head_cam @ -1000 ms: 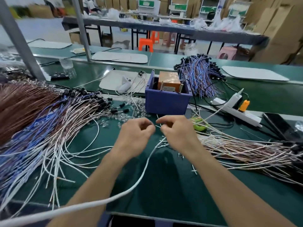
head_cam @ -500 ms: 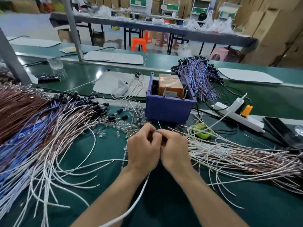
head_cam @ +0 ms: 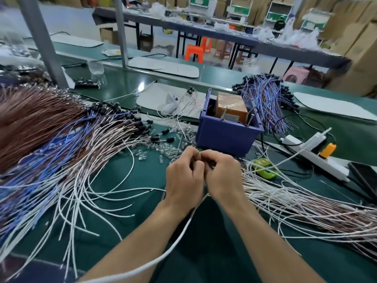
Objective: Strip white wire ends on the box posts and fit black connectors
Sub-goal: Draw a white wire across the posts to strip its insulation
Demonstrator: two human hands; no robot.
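White wire point(head_cam: 189, 218) trails from between left hand point(head_cam: 184, 180) and right hand point(head_cam: 223, 176).

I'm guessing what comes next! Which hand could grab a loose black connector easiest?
Probably the left hand: loose black connectors lie on its side, the right hand sits farther off. Both now pinch a thin white wire.

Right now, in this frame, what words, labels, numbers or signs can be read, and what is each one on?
No text is readable.
The pale label on the brown box in the blue bin: too blurred.
The green-and-white signs in the background: too blurred.
The green keypad device: markings too small.
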